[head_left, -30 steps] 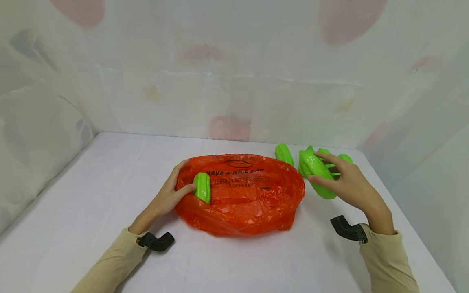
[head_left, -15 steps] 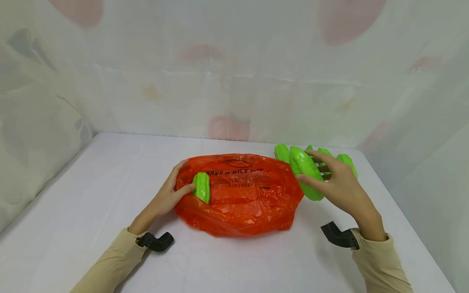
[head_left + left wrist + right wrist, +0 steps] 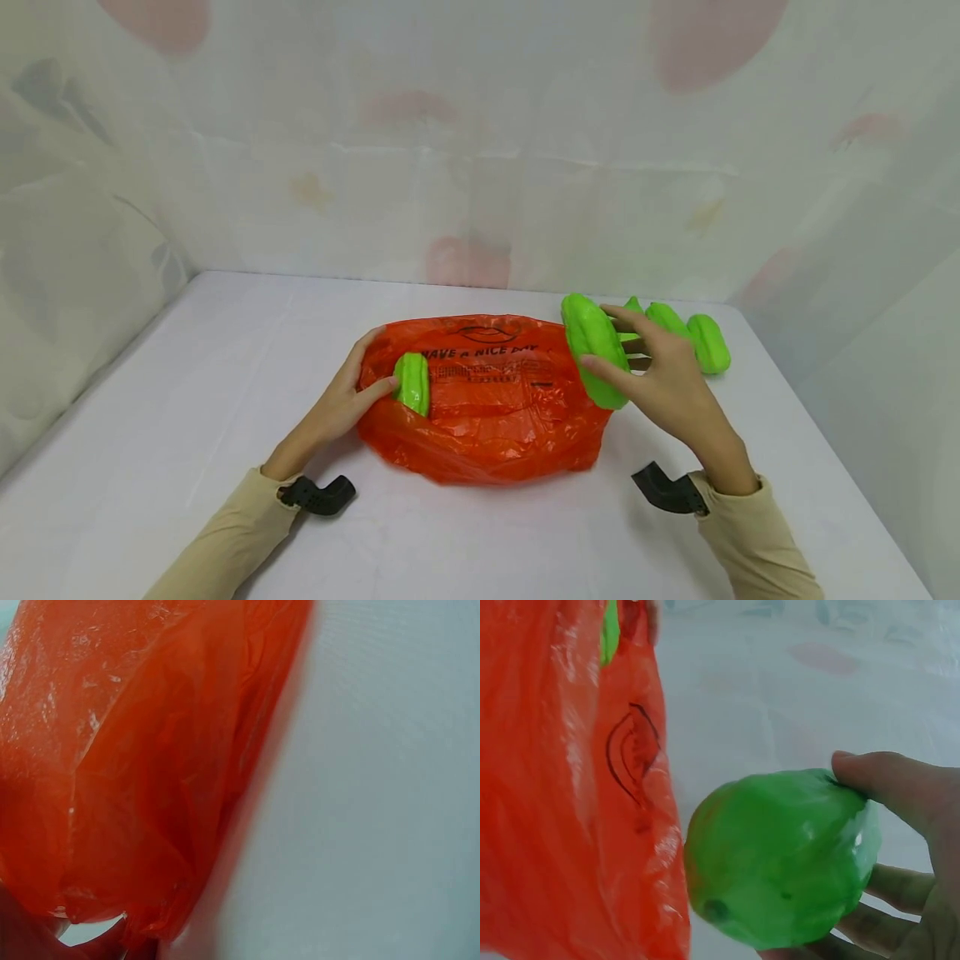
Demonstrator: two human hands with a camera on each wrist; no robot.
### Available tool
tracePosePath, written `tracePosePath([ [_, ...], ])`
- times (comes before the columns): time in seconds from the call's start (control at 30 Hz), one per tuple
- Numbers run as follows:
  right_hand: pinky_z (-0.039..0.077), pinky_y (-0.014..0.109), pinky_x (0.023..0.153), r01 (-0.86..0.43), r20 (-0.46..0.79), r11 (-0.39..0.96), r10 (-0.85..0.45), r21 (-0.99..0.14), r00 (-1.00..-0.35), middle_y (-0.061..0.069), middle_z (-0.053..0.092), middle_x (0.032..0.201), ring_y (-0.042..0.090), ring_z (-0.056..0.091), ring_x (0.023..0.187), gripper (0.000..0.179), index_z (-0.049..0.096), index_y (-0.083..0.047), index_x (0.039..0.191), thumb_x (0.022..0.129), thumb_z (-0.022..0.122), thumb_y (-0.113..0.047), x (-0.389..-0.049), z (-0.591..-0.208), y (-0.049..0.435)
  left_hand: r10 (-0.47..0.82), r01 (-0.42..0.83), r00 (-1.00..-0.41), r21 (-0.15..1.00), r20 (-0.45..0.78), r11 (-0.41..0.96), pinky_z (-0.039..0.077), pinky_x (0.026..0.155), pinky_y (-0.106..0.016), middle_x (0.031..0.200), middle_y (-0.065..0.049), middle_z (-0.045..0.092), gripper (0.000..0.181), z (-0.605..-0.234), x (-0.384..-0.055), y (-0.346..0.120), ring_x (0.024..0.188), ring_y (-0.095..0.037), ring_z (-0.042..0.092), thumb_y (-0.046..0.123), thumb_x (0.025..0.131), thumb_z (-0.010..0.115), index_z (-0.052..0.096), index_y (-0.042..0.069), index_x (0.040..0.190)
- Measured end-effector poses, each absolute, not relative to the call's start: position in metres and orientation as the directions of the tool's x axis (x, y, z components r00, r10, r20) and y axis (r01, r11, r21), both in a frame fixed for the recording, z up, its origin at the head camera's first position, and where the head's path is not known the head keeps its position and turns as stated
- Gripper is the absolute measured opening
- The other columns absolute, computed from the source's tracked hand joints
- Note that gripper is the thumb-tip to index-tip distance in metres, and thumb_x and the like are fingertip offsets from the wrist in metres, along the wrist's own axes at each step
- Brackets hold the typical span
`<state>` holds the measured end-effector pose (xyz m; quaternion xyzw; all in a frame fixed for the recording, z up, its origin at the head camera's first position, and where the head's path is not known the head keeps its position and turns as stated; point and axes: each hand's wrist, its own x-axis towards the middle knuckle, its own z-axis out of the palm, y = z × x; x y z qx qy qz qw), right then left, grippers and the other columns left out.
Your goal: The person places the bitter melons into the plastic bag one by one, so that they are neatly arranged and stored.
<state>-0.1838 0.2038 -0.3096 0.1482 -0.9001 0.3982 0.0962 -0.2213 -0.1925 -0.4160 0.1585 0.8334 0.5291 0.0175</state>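
Note:
A red plastic bag [image 3: 495,408] with black print lies mouth-up on the white table. My left hand [image 3: 347,398] grips its left rim, thumb inside, fingers mostly hidden behind the plastic. Beside that thumb, a glossy green ridged fruit [image 3: 413,385], possibly a star fruit, sits inside the bag. My right hand [image 3: 663,375] holds a similar green ridged fruit [image 3: 591,337] between thumb and fingers over the bag's right rim. In the right wrist view, the held fruit's [image 3: 780,859] rounded end shows close to the bag's side [image 3: 630,847].
Behind my right hand, more green ridged fruits lie at the back right, including a pointed one [image 3: 632,305], a middle one [image 3: 666,319] and a right-hand one [image 3: 709,343]. Pale printed sheeting [image 3: 480,183] walls the table's back and sides.
My right hand has carried the green ridged fruit leftward from the back-right group to the bag's right rim. It now covers another fruit seen earlier there. My left hand stays on the bag.

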Motion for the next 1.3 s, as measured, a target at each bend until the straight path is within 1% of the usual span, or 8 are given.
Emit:
tracePosePath([
  [0.13, 0.06, 0.043, 0.078, -0.331, 0.277, 0.629, -0.186, -0.704, -0.943, 0.016, 0.065, 0.124, 0.035, 0.071, 0.099, 0.064, 0.051, -0.016, 0.143, 0.087, 0.077, -0.032, -0.185, -0.314, 0.198, 0.282, 0.251, -0.948, 0.884, 0.144, 0.393, 0.032, 0.112, -0.064, 0.157, -0.016, 0.031, 0.073, -0.415, -0.22, -0.192, 0.134, -0.036, 0.04, 0.019, 0.099, 0.057, 0.014, 0.021, 0.158],
  [0.27, 0.06, 0.044, 0.078, -0.327, 0.268, 0.628, -0.191, -0.707, -0.944, 0.018, 0.064, 0.126, 0.036, 0.071, 0.099, 0.064, 0.05, -0.015, 0.144, 0.088, 0.076, -0.032, -0.186, -0.317, 0.192, 0.281, 0.255, -0.948, 0.882, 0.148, 0.395, 0.03, 0.112, -0.064, 0.157, -0.016, 0.031, 0.073, -0.416, -0.22, -0.192, 0.135, -0.036, 0.04, 0.019, 0.099, 0.056, 0.014, 0.02, 0.159],
  [0.5, 0.06, 0.039, 0.079, -0.32, 0.235, 0.608, -0.218, -0.726, -0.947, 0.015, 0.06, 0.132, 0.034, 0.068, 0.106, 0.068, 0.046, -0.01, 0.146, 0.089, 0.075, -0.032, -0.187, -0.324, 0.181, 0.279, 0.237, -0.951, 0.895, 0.134, 0.379, 0.03, 0.113, -0.063, 0.157, -0.015, 0.031, 0.074, -0.416, -0.22, -0.192, 0.135, -0.036, 0.039, 0.02, 0.098, 0.058, 0.015, 0.022, 0.158],
  [0.63, 0.06, 0.038, 0.08, -0.336, 0.234, 0.586, -0.245, -0.738, -0.941, 0.014, 0.058, 0.133, 0.032, 0.067, 0.106, 0.07, 0.043, -0.008, 0.146, 0.089, 0.075, -0.031, -0.188, -0.33, 0.174, 0.279, 0.234, -0.951, 0.896, 0.131, 0.377, 0.03, 0.113, -0.063, 0.158, -0.014, 0.031, 0.074, -0.416, -0.221, -0.192, 0.136, -0.036, 0.038, 0.019, 0.099, 0.057, 0.015, 0.022, 0.158],
  [0.8, 0.059, 0.039, 0.082, -0.387, 0.276, 0.582, -0.274, -0.715, -0.921, 0.013, 0.06, 0.131, 0.028, 0.067, 0.101, 0.069, 0.044, -0.008, 0.145, 0.087, 0.077, -0.028, -0.189, -0.336, 0.164, 0.282, 0.241, -0.95, 0.889, 0.134, 0.39, 0.031, 0.113, -0.064, 0.157, -0.016, 0.031, 0.073, -0.415, -0.22, -0.192, 0.135, -0.036, 0.039, 0.02, 0.099, 0.056, 0.014, 0.021, 0.159],
  [0.97, 0.058, 0.035, 0.078, -0.416, 0.303, 0.57, -0.286, -0.708, -0.909, 0.008, 0.061, 0.126, 0.023, 0.068, 0.096, 0.067, 0.047, -0.012, 0.143, 0.086, 0.078, -0.03, -0.189, -0.34, 0.155, 0.283, 0.239, -0.95, 0.888, 0.131, 0.393, 0.032, 0.112, -0.064, 0.157, -0.016, 0.031, 0.073, -0.413, -0.219, -0.192, 0.134, -0.036, 0.04, 0.02, 0.099, 0.056, 0.013, 0.022, 0.159],
  [1.2, 0.058, 0.032, 0.079, -0.368, 0.249, 0.581, -0.277, -0.725, -0.928, 0.006, 0.061, 0.126, 0.019, 0.068, 0.095, 0.068, 0.047, -0.013, 0.141, 0.085, 0.078, -0.035, -0.191, -0.343, 0.143, 0.275, 0.253, -0.95, 0.885, 0.151, 0.39, 0.027, 0.114, -0.062, 0.157, -0.014, 0.031, 0.074, -0.416, -0.221, -0.194, 0.139, -0.036, 0.036, 0.019, 0.098, 0.058, 0.016, 0.024, 0.158],
  [1.3, 0.058, 0.029, 0.077, -0.352, 0.222, 0.578, -0.286, -0.736, -0.932, 0.006, 0.061, 0.126, 0.019, 0.068, 0.095, 0.068, 0.046, -0.012, 0.142, 0.086, 0.078, -0.035, -0.192, -0.343, 0.137, 0.277, 0.252, -0.949, 0.885, 0.148, 0.391, 0.027, 0.114, -0.063, 0.157, -0.015, 0.031, 0.074, -0.416, -0.221, -0.193, 0.138, -0.036, 0.037, 0.019, 0.098, 0.058, 0.016, 0.023, 0.158],
])
